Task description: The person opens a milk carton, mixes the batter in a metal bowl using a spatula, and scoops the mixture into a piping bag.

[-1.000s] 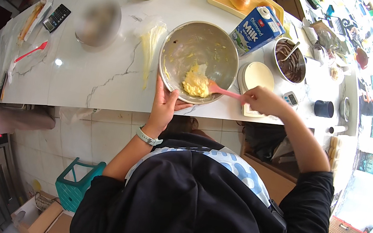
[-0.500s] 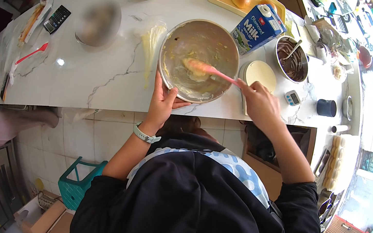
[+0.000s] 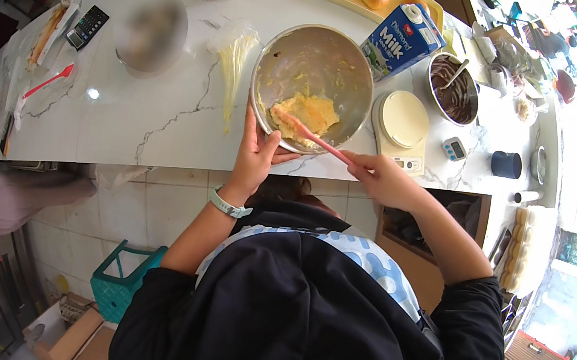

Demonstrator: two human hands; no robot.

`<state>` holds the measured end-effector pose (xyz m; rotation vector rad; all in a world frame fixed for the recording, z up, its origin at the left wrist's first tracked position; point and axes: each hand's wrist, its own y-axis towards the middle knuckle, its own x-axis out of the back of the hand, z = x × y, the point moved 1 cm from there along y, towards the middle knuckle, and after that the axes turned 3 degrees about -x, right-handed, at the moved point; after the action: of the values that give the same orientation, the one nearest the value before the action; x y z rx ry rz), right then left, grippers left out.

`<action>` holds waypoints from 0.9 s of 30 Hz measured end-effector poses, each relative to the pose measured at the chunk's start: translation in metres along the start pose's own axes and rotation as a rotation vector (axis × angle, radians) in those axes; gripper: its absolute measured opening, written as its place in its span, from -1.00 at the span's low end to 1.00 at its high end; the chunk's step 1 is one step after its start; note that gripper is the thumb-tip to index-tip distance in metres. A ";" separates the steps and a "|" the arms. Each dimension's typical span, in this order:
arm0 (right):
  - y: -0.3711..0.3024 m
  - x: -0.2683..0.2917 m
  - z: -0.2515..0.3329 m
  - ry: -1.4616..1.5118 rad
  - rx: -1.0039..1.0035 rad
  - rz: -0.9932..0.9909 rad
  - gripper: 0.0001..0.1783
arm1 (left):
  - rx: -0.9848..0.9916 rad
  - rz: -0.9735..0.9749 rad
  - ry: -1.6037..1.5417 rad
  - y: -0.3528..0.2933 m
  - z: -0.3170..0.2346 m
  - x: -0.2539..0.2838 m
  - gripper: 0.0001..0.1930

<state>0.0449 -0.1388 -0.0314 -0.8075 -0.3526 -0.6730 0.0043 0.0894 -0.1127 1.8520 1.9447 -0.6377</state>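
A metal mixing bowl (image 3: 317, 51) sits tilted toward me near the counter's front edge. My left hand (image 3: 256, 152) grips its near left rim, thumb on the edge and fingers underneath. A soft yellow mixture (image 3: 321, 115) is gathered low in the bowl, with smears on the walls. My right hand (image 3: 384, 181) is closed round the handle of a pink spatula (image 3: 326, 147). The spatula's blade, coated with the mixture, lies against the left part of the mass. Just right of the bowl stands a cream kitchen scale (image 3: 404, 119), close to my right hand.
Behind the scale are a blue milk carton (image 3: 401, 42) and a bowl of chocolate mixture (image 3: 444, 70). A small timer (image 3: 454, 148) and dark cup (image 3: 506, 164) stand right. A piping bag (image 3: 232, 71) lies left; farther left are a blurred bowl (image 3: 151, 31) and another person (image 3: 14, 199).
My right hand has moved down and slightly left, bringing the spatula toward the near side of the bowl. The yellow mixture now shows as a broad mass. The bowl has shifted slightly.
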 end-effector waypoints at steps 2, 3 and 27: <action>0.002 0.009 -0.012 -0.034 0.069 -0.103 -0.51 | 0.021 -0.007 0.027 0.001 -0.003 0.002 -0.27; 0.000 0.012 -0.016 -0.063 0.136 -0.208 -0.48 | 0.046 -0.010 0.056 0.001 -0.004 0.003 -0.27; -0.010 -0.017 -0.008 -0.669 0.014 -0.211 -0.38 | 0.078 -0.053 0.132 0.001 -0.001 -0.003 -0.26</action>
<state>0.0257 -0.1423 -0.0402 -0.9785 -1.0587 -0.5788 0.0051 0.0875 -0.1099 1.9401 2.0865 -0.6304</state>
